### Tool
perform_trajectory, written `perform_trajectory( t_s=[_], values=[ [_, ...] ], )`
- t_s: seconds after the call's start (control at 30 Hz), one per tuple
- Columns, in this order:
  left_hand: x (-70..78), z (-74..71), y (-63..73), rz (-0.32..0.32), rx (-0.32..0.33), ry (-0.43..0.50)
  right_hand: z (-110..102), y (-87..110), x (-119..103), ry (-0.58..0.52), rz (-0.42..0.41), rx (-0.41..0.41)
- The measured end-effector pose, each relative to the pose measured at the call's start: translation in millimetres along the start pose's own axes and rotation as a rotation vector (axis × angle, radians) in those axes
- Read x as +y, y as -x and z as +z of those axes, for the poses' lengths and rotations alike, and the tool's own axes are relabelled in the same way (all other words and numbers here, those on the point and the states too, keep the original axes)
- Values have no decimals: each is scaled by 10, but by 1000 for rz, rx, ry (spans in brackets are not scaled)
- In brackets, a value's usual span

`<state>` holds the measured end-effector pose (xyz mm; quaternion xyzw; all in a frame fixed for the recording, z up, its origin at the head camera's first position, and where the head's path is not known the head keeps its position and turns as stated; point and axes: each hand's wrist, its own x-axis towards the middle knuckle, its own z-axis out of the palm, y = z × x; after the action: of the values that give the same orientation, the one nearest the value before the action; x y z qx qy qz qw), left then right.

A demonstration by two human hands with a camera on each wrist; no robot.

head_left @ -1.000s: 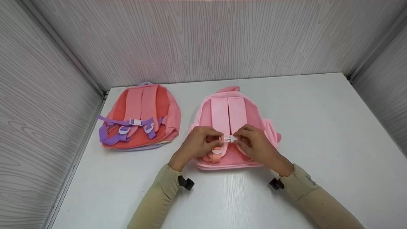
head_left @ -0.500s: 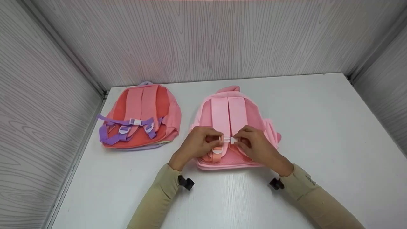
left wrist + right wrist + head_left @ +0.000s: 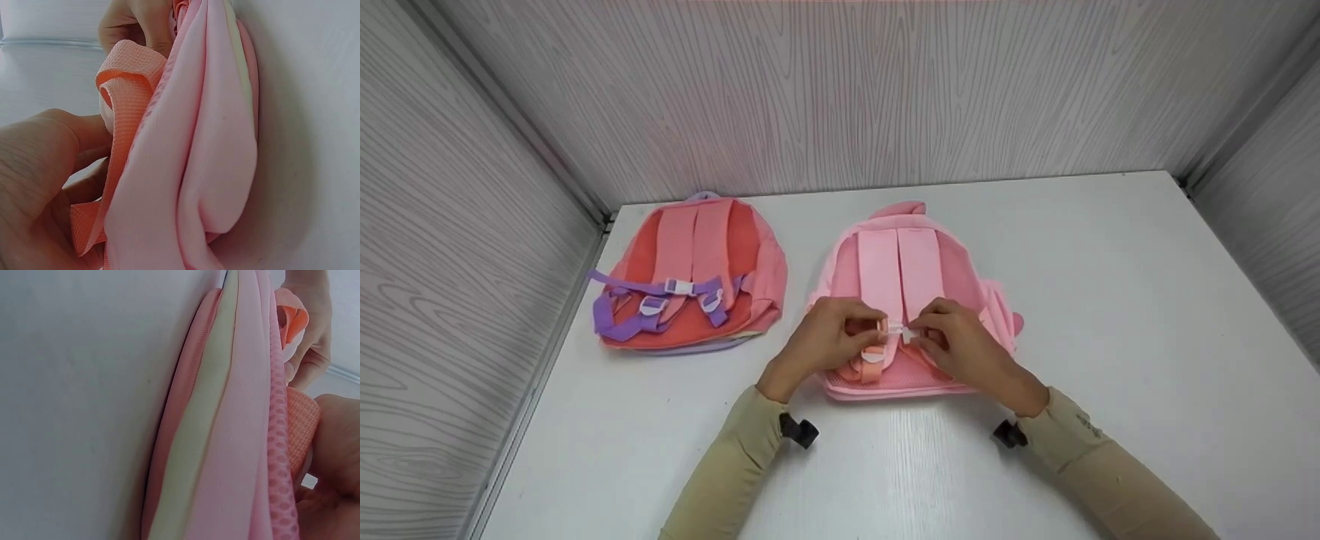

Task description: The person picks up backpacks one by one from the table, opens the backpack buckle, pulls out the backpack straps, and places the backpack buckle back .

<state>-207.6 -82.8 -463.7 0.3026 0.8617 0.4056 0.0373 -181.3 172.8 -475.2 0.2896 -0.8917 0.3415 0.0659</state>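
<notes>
A pink backpack (image 3: 877, 277) lies on the table with its shoulder straps facing up. Over its lower back, my left hand (image 3: 836, 334) pinches the pronged half of a white side-release buckle (image 3: 895, 328). My right hand (image 3: 971, 345) pinches the white socket half (image 3: 908, 335), which sits at the prong tips; whether they touch is too small to tell. An orange webbing strap (image 3: 126, 107) loops beside my left fingers in the left wrist view. The right wrist view shows orange webbing (image 3: 302, 427) by my right hand, with the buckle mostly hidden.
A coral backpack (image 3: 746, 247) with purple straps and a fastened white buckle (image 3: 680, 288) lies to the left. Both bags rest on a white table (image 3: 1110, 300). Wood-grained panels (image 3: 840, 97) stand at the back and sides.
The socket half in my right hand has shifted slightly down and tilted against the prongs. My right hand has edged a little left, while my left hand stays put.
</notes>
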Motion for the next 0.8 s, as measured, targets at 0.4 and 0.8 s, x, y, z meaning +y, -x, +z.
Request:
perform_trajectory(
  t_s=[0.4, 0.8],
  values=[
    [2, 2, -7, -8, 7, -25, 18, -7, -14, 29, -7, -9],
    [42, -9, 3, -57, -4, 0, -8, -20, -36, -9, 18, -23]
  ],
)
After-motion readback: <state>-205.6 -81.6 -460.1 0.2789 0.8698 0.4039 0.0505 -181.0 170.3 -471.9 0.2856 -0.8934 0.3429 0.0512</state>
